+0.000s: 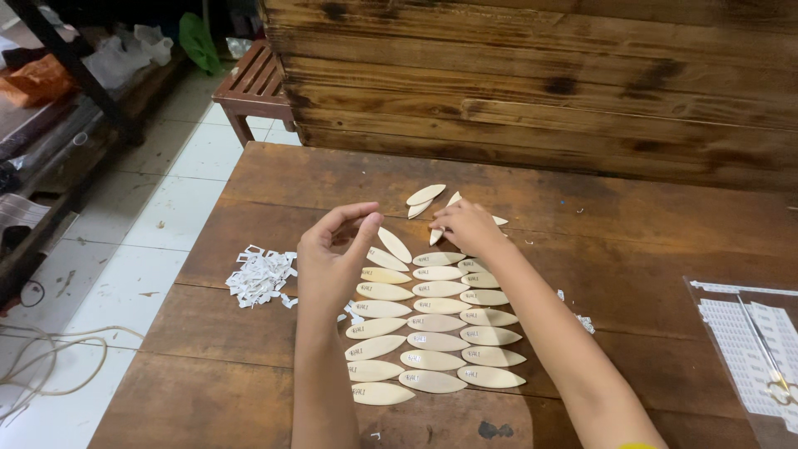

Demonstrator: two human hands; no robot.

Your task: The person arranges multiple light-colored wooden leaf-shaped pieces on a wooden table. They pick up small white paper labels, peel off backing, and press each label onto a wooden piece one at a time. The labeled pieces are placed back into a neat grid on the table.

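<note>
Several pale, leaf-shaped wooden pieces lie in three neat columns on a dark wooden table, most with a small label stuck on. A few unlabelled pieces lie loose beyond the rows. My left hand hovers above the left column, thumb and forefinger pinched together; whether anything is between them I cannot tell. My right hand rests on the table at the far end of the rows, fingertips touching a loose piece.
A heap of small white paper scraps lies left of the rows. A clear plastic sleeve with a sheet of white stickers and small scissors sits at the right edge. A dark wooden crate wall stands behind the table. Tiled floor and a cord lie to the left.
</note>
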